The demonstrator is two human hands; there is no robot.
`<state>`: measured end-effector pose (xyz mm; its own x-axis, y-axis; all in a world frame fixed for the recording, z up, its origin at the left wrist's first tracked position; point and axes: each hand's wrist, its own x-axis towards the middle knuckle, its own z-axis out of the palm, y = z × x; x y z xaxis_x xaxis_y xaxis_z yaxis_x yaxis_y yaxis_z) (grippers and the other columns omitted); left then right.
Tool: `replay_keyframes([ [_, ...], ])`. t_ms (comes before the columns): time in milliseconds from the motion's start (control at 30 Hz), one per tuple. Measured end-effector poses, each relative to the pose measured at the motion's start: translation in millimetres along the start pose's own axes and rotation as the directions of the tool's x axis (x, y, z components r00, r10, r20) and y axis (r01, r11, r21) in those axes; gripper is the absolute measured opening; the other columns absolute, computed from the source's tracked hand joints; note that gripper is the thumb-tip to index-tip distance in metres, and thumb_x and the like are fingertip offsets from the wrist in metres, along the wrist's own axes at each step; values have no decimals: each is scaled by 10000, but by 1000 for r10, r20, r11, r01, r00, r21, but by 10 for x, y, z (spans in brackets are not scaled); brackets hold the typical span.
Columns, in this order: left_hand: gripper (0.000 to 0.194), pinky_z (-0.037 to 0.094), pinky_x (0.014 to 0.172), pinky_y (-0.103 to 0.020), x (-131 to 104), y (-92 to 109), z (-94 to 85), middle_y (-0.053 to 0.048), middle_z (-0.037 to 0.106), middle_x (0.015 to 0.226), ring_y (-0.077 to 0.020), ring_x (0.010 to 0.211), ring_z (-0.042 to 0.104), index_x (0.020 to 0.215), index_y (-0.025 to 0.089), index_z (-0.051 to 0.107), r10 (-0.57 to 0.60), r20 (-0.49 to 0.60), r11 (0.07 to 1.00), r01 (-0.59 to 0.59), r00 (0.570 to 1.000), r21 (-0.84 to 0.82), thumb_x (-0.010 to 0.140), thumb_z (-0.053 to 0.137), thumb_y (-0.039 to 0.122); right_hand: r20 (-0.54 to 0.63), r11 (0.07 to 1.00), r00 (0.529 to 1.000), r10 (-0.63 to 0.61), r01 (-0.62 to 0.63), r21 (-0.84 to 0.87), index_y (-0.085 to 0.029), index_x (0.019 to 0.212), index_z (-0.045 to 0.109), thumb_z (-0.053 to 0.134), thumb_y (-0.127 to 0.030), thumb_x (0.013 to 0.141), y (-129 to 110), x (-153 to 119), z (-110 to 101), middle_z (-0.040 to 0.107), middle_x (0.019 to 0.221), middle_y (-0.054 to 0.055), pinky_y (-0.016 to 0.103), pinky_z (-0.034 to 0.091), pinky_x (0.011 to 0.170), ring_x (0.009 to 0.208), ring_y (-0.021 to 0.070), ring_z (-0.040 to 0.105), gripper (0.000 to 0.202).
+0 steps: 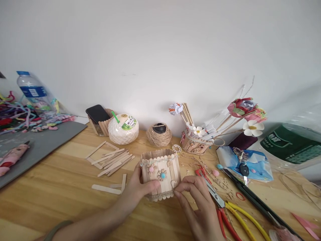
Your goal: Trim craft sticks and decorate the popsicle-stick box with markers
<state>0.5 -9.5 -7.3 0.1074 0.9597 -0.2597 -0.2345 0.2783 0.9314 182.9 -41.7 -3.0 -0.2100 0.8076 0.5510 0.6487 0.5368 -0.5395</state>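
Right hand (197, 202) at the stick box (164, 183), lower right (left hand (137, 187) grips it).

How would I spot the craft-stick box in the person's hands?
On the wooden table, find the ball of twine; nearer the viewer, the left hand holds the craft-stick box. Its front bears a pink-centred flower and a blue-centred flower. Unlike the flower holder behind it, no stems rise from it.

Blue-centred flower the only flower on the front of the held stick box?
No, a pink-centred flower sits beside the blue-centred flower on the front of the stick box.
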Motion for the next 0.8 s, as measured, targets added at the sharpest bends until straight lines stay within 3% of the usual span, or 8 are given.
replay_keyframes([
  [200, 604, 451, 898, -409, -2, 24, 36, -143, 666, 1091, -309, 1039, 597, 1100, 134, 502, 16, -25, 997, -18, 1000, -79, 584, 765, 304, -4, 985, 989, 147, -146, 89, -232, 803, 482, 442, -211, 908, 20, -15, 36, 511, 834, 16, 261, 461, 672, 762, 164, 542, 114],
  [433, 632, 404, 975, -438, -25, 62, 59, -140, 636, 1159, -312, 1109, 561, 1138, 151, 500, -35, -55, 988, 26, 998, -155, 589, 772, 307, -236, 920, 908, 346, -279, 275, -238, 757, 435, 317, -309, 957, 86, 19, 7, 507, 766, 13, 281, 418, 674, 793, 186, 508, 243],
  [533, 648, 410, 972, -425, -15, 68, 47, -141, 619, 1185, -302, 1119, 554, 1158, 152, 481, -32, -50, 989, 25, 998, -147, 601, 770, 314, -219, 962, 945, 241, -204, 179, -239, 763, 476, 416, -259, 924, 73, 32, -8, 530, 771, 13, 277, 434, 659, 761, 181, 527, 174],
  [567, 653, 414, 967, -421, -11, 65, 44, -142, 617, 1186, -301, 1116, 555, 1163, 152, 475, -30, -43, 990, 24, 999, -136, 605, 771, 318, -197, 981, 966, 168, -144, 129, -242, 827, 503, 473, -220, 895, 55, 32, -11, 547, 806, 20, 280, 448, 666, 780, 185, 539, 77],
  [633, 658, 421, 955, -413, -11, 54, 44, -148, 614, 1186, -300, 1112, 556, 1165, 148, 468, -18, -35, 994, 14, 999, -105, 608, 772, 322, -119, 999, 993, -18, 23, 40, -244, 967, 533, 545, -138, 837, 1, 28, -14, 575, 857, 37, 290, 472, 676, 807, 192, 558, 168],
  [733, 656, 430, 933, -408, -42, 29, 62, -168, 617, 1172, -310, 1101, 558, 1149, 125, 467, 22, -20, 997, -24, 1000, -72, 607, 772, 335, 14, 974, 974, -225, 226, -17, -231, 951, 577, 583, -89, 799, -79, 21, -9, 601, 778, 29, 280, 480, 598, 709, 176, 566, 209],
  [800, 670, 439, 916, -404, -74, 9, 77, -174, 618, 1168, -316, 1091, 562, 1141, 120, 466, 40, 17, 997, -39, 999, -67, 594, 778, 349, 6, 964, 965, -261, 261, -41, -220, 901, 595, 605, -114, 793, -102, 7, 5, 603, 725, 23, 277, 469, 554, 652, 168, 556, 151],
])
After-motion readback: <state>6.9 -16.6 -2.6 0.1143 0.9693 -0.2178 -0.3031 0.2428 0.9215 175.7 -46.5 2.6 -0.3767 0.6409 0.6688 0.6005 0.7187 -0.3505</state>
